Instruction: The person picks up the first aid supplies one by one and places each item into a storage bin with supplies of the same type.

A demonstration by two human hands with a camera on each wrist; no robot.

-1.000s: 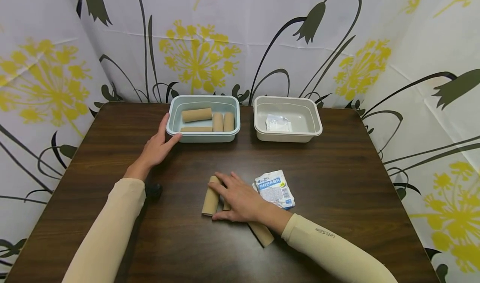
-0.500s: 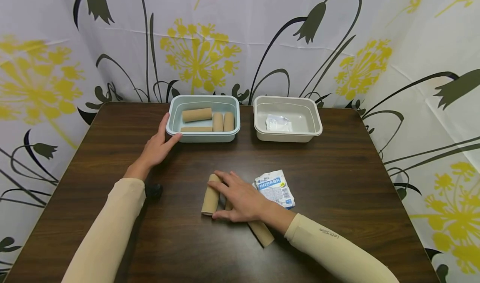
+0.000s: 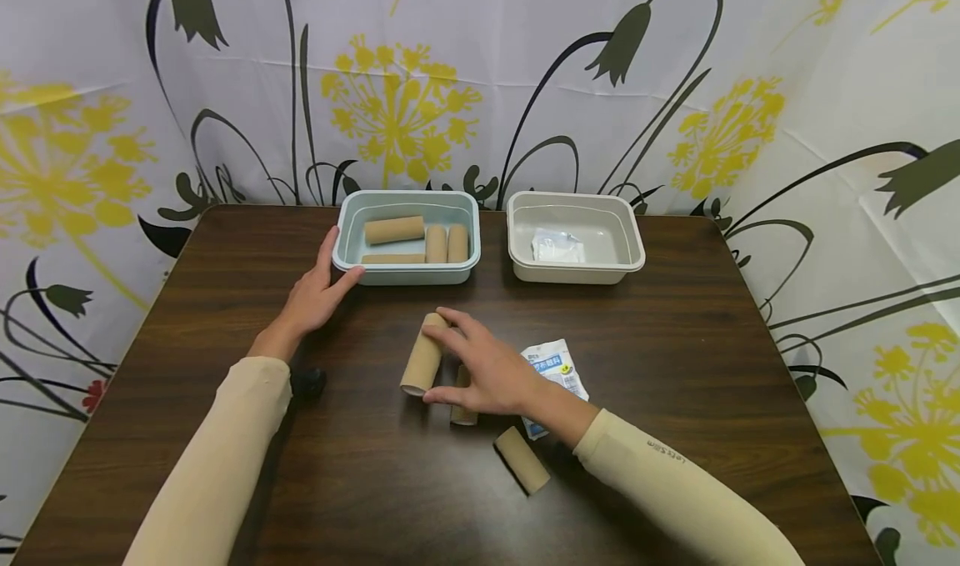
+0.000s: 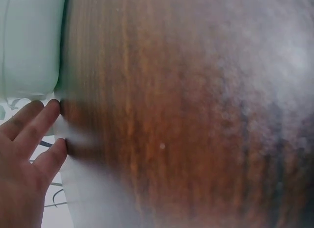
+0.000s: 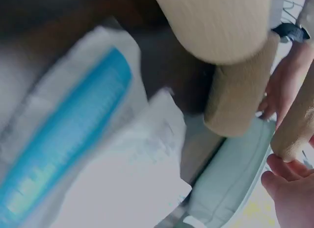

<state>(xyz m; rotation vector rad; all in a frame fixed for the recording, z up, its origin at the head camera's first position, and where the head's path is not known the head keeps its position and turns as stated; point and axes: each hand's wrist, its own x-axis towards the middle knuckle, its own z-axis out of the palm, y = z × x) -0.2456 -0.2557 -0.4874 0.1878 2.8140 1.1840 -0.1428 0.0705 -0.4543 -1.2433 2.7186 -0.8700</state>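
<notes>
My right hand (image 3: 491,370) pinches a brown cardboard tube (image 3: 422,358) between thumb and fingers, tilted and raised a little off the table. In the right wrist view the fingertips press the end of that tube (image 5: 297,125). Just under the hand lies another cardboard tube (image 3: 463,399), partly covered, and a third tube (image 3: 522,460) lies nearer the front. My left hand (image 3: 311,299) rests at the left corner of a light blue bin (image 3: 405,276), fingers extended along its side. Inside that bin are several cardboard tubes (image 3: 393,229).
A cream bin (image 3: 573,274) with a white packet (image 3: 557,247) in it stands right of the blue one. White-and-blue printed packets (image 3: 558,362) lie beside my right wrist, partly hidden by it. A flowered curtain (image 3: 480,74) hangs behind the wooden table (image 3: 675,341).
My right hand has taken hold of the left tube and lifted it, moving slightly away from me toward the bins. The tubes underneath now show more. My left hand stays put.
</notes>
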